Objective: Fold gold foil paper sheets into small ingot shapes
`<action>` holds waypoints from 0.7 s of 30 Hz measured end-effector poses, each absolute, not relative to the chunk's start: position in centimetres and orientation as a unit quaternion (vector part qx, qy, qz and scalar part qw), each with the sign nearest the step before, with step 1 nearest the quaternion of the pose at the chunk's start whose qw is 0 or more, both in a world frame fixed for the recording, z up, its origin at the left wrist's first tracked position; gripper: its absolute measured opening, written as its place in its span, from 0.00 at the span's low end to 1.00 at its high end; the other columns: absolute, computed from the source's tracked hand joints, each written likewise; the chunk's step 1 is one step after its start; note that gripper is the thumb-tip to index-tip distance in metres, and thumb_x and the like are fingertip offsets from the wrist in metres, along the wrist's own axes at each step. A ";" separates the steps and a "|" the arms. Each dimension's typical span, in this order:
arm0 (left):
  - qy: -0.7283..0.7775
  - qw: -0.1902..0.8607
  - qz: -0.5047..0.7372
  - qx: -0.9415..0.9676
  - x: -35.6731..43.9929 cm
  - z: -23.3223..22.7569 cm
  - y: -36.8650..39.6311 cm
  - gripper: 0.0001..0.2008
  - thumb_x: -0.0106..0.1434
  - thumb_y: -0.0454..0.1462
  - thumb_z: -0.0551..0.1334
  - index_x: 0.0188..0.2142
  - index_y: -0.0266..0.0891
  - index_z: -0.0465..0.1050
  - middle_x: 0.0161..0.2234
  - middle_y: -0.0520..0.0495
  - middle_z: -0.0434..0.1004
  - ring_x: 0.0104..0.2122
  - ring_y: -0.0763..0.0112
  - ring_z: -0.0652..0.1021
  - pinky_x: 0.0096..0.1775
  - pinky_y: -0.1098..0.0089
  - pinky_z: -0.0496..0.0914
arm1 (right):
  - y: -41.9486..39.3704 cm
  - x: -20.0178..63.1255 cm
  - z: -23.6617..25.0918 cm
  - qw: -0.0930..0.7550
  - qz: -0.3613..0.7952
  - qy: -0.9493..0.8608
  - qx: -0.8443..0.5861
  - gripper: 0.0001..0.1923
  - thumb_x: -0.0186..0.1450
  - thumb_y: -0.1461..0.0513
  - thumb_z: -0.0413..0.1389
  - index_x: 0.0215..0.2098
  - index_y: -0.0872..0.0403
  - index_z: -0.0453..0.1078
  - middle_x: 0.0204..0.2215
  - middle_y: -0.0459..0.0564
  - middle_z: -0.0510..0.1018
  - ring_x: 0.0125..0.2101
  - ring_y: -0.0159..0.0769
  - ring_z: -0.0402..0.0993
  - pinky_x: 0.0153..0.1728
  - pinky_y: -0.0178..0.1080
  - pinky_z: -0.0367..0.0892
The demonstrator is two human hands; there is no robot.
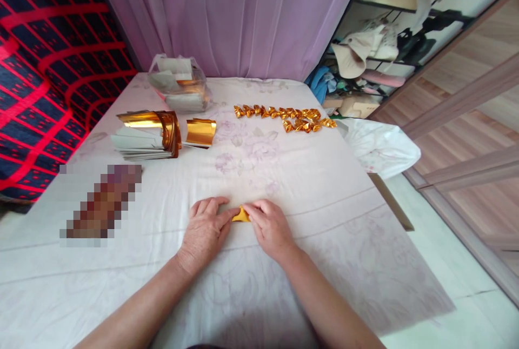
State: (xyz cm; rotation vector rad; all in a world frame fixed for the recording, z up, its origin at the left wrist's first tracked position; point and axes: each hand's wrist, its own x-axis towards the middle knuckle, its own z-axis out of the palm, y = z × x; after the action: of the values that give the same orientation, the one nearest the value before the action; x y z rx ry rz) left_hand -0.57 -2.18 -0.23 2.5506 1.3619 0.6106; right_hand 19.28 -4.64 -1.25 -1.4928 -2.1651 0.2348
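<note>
A small folded piece of gold foil paper [241, 215] lies on the cloth-covered table in front of me. Its left end is under the thumb side of my left hand [206, 223], whose other fingers bend down toward the cloth. My right hand [269, 226] pinches the right end, fingers pressed together. Parts of the paper's ends are hidden by my fingertips. Beyond, to the right, rows of folded gold foil pieces [300, 114] sit on the cloth. At the left are a stack of foil sheets [148, 135] and a few loose gold sheets [200, 133].
A clear plastic bag [178, 84] of paper sheets stands at the table's back left. A blurred patch [105, 200] covers something at left. A white plastic bag [381, 146] hangs by the right edge, near a cluttered shelf [381, 62]. A purple curtain [227, 19] borders the back.
</note>
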 end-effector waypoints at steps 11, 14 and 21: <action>0.444 0.088 0.201 0.869 -0.9 -0.5 -2.2 0.14 0.67 0.37 0.58 0.49 0.52 0.78 0.50 0.43 0.73 0.50 0.55 0.71 0.50 0.51 0.66 | -5.3 19.8 -1.0 0.212 0.029 -0.821 -0.530 0.18 0.65 0.69 0.53 0.51 0.51 0.74 0.39 0.52 0.75 0.38 0.38 0.70 0.41 0.40 0.67; 0.445 0.087 0.200 0.869 -0.9 -0.4 -2.2 0.14 0.67 0.38 0.58 0.49 0.52 0.78 0.50 0.43 0.73 0.50 0.55 0.71 0.50 0.51 0.66 | -5.5 20.6 -0.9 0.225 0.049 -0.834 -0.501 0.20 0.64 0.71 0.51 0.51 0.52 0.74 0.42 0.53 0.76 0.41 0.38 0.70 0.44 0.41 0.68; 0.455 0.085 0.206 0.862 -0.7 -0.4 -2.2 0.12 0.67 0.40 0.60 0.47 0.52 0.79 0.50 0.45 0.73 0.50 0.57 0.71 0.50 0.52 0.66 | -6.6 21.9 -0.6 0.249 0.057 -0.857 -0.447 0.21 0.61 0.72 0.51 0.49 0.55 0.73 0.44 0.54 0.76 0.44 0.39 0.71 0.48 0.44 0.70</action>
State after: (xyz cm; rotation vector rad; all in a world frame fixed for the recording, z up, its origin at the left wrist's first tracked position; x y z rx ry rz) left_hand -0.74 -2.15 -0.39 2.5710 1.3563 0.6146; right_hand 21.93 -6.64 -0.57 -1.2163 -2.3353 0.1544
